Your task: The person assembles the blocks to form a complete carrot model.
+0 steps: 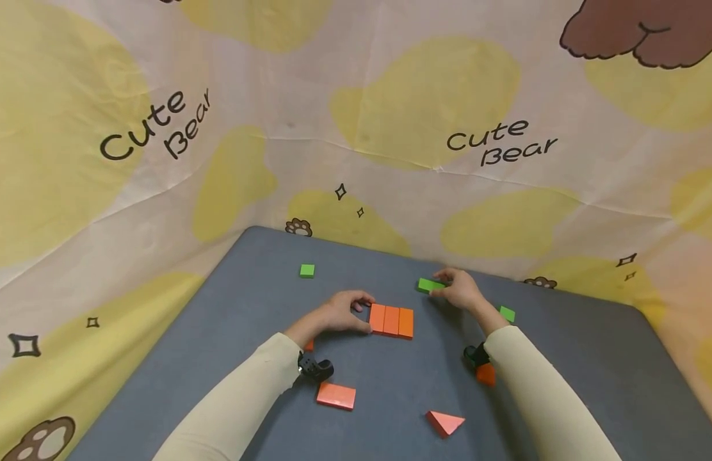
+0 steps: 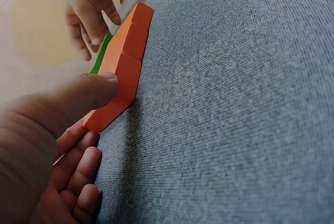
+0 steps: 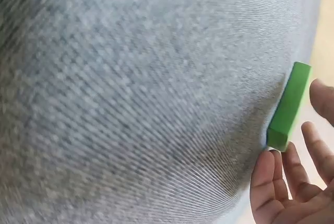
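Three orange blocks (image 1: 392,321) stand side by side in a row on the grey table. My left hand (image 1: 337,312) holds the row's left end between thumb and index finger; in the left wrist view its thumb lies against the orange blocks (image 2: 121,72). Behind and to the right of the row is a green block (image 1: 429,285), with my right hand (image 1: 461,289) around its right end. The right wrist view shows the right hand (image 3: 297,182) with fingers spread beside the green block (image 3: 288,106), the thumb apart from it.
Small green blocks lie at the back left (image 1: 307,271) and right (image 1: 507,314). Nearer are a pinkish-orange rectangular block (image 1: 336,396) and a triangular one (image 1: 445,423). Another orange block (image 1: 486,374) is partly under the right wrist. Patterned cloth (image 1: 390,160) hangs behind the table.
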{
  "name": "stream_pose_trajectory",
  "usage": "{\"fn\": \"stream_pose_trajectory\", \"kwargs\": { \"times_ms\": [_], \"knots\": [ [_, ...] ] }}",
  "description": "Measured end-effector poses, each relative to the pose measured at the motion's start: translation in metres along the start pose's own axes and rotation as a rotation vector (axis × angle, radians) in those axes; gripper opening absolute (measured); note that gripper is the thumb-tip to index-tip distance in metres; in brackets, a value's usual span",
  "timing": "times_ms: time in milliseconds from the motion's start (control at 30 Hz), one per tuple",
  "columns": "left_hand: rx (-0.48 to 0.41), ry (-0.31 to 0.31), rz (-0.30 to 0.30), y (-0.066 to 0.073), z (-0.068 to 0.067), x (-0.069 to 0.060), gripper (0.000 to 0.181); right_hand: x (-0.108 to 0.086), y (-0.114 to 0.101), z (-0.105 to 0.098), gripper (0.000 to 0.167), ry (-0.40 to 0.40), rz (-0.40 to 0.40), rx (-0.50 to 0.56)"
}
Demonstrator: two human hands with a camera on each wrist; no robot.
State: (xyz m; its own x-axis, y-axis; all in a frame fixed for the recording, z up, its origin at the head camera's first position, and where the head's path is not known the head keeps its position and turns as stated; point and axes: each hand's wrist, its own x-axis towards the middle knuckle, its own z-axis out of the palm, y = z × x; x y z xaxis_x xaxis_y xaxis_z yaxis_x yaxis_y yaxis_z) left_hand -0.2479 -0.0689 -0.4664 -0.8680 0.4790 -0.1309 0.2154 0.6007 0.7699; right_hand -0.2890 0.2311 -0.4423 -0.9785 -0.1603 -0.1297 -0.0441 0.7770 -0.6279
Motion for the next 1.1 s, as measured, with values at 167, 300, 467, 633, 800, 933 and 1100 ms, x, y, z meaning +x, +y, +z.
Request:
{"fn": "stream_pose_trajectory", "kwargs": {
  "times_ms": [167,300,467,633,800,933,1100],
  "knots": [
    [0.001,0.001,0.003,0.000,0.001,0.000,0.057,0.003,0.005,0.004,0.046,0.002,0.007,-0.022],
    [0.006,0.002,-0.005,0.000,0.004,-0.001,0.057,0.002,0.006,0.006,0.042,0.016,0.012,-0.040],
    [0.001,0.004,-0.007,0.000,0.004,-0.001,0.057,0.002,0.005,0.006,0.039,0.020,-0.001,-0.057],
    [-0.003,0.011,-0.002,-0.001,0.002,0.001,0.057,0.003,0.000,0.006,0.039,0.010,-0.024,-0.053],
    [0.008,0.009,0.000,-0.003,0.000,0.002,0.056,0.002,-0.011,0.010,0.036,-0.036,-0.077,-0.006],
    [0.011,0.005,-0.005,-0.001,0.000,0.002,0.056,0.001,-0.023,0.017,0.033,-0.081,-0.101,0.017],
    [0.011,0.005,-0.014,0.002,0.000,0.001,0.056,0.000,-0.037,0.027,0.031,-0.113,-0.120,0.003]
  ]
}}
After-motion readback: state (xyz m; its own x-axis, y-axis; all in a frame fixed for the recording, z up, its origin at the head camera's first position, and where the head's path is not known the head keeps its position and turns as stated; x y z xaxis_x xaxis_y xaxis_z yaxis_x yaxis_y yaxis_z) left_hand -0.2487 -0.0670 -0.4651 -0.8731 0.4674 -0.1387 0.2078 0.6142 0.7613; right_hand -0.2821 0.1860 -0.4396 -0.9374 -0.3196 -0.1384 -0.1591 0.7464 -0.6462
